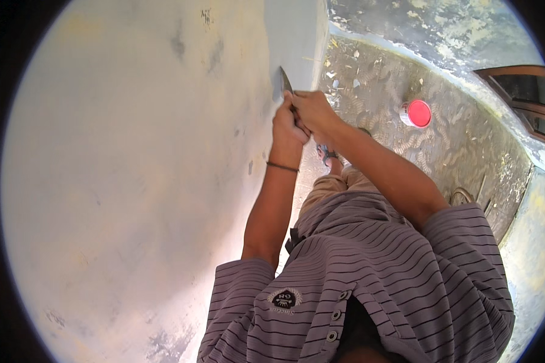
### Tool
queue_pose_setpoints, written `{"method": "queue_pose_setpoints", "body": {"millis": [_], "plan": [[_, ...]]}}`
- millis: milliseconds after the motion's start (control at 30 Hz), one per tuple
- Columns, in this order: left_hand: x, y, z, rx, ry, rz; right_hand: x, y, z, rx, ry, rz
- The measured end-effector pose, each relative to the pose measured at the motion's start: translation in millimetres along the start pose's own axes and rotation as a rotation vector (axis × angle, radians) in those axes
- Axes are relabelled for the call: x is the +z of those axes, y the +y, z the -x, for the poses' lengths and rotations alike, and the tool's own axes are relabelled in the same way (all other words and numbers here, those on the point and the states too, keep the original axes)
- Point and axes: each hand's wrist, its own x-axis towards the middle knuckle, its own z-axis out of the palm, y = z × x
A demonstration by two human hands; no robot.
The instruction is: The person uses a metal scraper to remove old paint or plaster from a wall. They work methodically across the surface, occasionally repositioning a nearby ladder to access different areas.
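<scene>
My left hand (289, 121) and my right hand (314, 110) are together around the handle of a putty knife or scraper (285, 81). Its dark metal blade points up and away from me, the tip at the wall. Most of the handle is hidden by my fingers. The wall (141, 136) on my left is pale cream with grey smudges. Just beyond the blade, a smooth grey-blue strip (295, 36) runs along the wall towards its far edge. A dark band circles my left wrist.
A small tub with a red lid (418, 113) stands on the patterned paved floor (377, 90) to my right. Pale flakes (336, 84) litter the floor by the wall's far end. Opposite are a mottled wall (454, 31) and a brown wooden frame (527, 97). A round object (461, 196) lies near my right elbow.
</scene>
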Motion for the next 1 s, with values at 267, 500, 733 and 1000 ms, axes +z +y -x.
{"method": "queue_pose_setpoints", "body": {"millis": [267,500,733,1000], "plan": [[-9,-68,73,0.174,-0.027,0.045,-21,46,80,-0.314,-0.01,0.372],[-55,-25,22,0.047,-0.269,0.036,-1,35,54,-0.317,0.024,0.333],[-14,-53,82,0.142,-0.074,-0.026,-10,62,43,-0.37,0.029,0.421],[-14,-61,64,0.189,0.0,-0.002,-13,82,51,-0.634,0.16,0.352]]}}
